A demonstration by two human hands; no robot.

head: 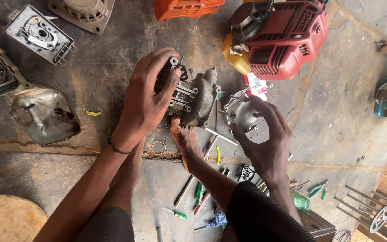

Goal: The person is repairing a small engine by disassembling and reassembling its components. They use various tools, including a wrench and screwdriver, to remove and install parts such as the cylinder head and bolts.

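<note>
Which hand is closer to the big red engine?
Right. The right hand sits just below the red engine, holding a small metal cover; the left hand is farther left.

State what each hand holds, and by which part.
The left hand grips the grey engine block by its finned end. The right hand holds a round metal cover, fingers around its rim.
</note>
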